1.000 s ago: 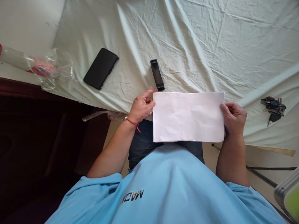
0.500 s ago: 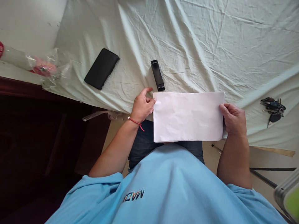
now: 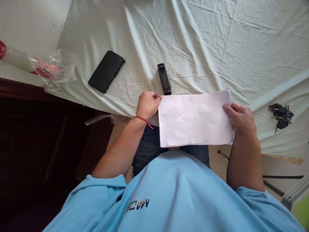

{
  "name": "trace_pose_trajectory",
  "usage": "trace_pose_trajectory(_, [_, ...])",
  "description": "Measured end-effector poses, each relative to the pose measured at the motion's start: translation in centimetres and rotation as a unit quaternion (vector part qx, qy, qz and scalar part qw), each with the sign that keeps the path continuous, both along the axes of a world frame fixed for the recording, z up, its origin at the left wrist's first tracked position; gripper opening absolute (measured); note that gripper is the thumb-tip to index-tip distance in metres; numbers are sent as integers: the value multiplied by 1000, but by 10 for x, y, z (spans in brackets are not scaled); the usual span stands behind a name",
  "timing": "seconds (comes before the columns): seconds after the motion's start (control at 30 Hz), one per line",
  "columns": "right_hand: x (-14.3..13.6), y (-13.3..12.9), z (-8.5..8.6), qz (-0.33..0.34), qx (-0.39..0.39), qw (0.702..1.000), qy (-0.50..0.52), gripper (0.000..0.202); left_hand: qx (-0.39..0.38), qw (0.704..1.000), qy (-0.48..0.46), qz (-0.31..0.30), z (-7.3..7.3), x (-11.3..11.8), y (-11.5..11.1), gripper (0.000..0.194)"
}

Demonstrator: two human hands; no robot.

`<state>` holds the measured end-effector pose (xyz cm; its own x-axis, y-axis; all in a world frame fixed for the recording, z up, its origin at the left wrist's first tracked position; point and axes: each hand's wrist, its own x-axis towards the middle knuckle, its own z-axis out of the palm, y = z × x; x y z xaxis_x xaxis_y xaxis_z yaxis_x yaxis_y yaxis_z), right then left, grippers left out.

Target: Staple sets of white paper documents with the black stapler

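Wrinkled pale cloth (image 3: 205, 42) is spread wide from ten to two o'clock around the white paper (image 3: 195, 120), whose near edge is held past the cloth's border. Faintly creased, the paper is pinched at ten by the left hand (image 3: 147, 104) and clamped at three by the right hand (image 3: 242, 120). A flat black phone (image 3: 106, 71) is seen at ten, jumbled keys (image 3: 281, 112) at three, a narrow glossy stapler (image 3: 164, 79) at eleven.
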<state>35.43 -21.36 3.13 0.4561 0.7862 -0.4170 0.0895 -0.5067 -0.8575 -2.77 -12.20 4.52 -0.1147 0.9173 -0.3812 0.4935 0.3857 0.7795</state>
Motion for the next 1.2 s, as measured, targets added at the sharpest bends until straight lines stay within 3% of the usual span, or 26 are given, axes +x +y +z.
trace_pose_trajectory(0.23, [-6,12,21,10,5,1000,20,46,53,997,42,-30,-11,-1,9,16])
trace_pose_trajectory(0.33, [-5,14,24,3,10,1000,19,44,135,988,74,-12,-15,-4,16,5])
trace_pose_trajectory(0.43, [-4,14,23,-6,16,1000,22,43,195,977,88,-4,-20,-6,31,15])
trace_pose_trajectory(0.67, [1,9,22,-4,23,1000,13,46,199,971,77,-107,-17,6,58,20])
trace_pose_trajectory(0.93, [-3,-2,15,-36,31,999,9,47,158,983,48,-87,-15,20,43,28])
trace_pose_trajectory(1.03, [-2,-4,11,-31,32,999,7,48,209,973,63,-76,-23,13,35,41])
trace_pose_trajectory(1.1, [-1,-5,10,-27,30,999,7,48,281,951,75,-105,-29,5,29,55])
trace_pose_trajectory(1.2, [1,-8,8,-26,27,999,3,45,335,913,87,-218,-36,-7,20,67])
